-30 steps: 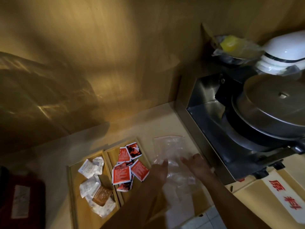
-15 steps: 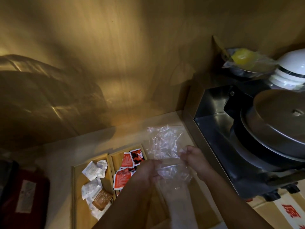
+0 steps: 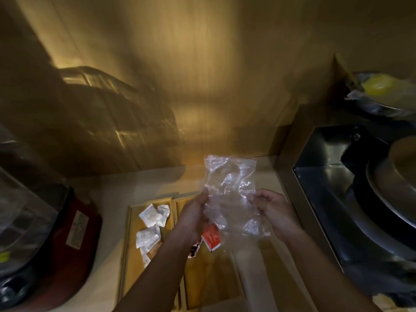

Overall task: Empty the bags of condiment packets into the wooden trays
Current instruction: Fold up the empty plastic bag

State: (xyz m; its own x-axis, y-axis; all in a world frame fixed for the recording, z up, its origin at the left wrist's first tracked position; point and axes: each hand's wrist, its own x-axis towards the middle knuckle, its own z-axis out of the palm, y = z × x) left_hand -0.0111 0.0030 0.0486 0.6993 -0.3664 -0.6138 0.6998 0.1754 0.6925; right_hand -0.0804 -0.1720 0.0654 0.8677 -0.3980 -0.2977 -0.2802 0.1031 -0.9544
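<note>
Crinkled glossy clear plastic bag (image 3: 231, 190), matt wooden trays (image 3: 209, 280), shiny steel appliance (image 3: 326, 194), white paper packets (image 3: 149, 221).

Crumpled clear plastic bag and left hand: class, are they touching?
Touching. The head view shows the left hand pinching the crumpled clear plastic bag's left edge.

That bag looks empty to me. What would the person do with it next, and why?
Probably set the bag aside. Both hands hold it up over the trays, and it looks clear and empty; white packets and a red packet already lie in them.
</note>
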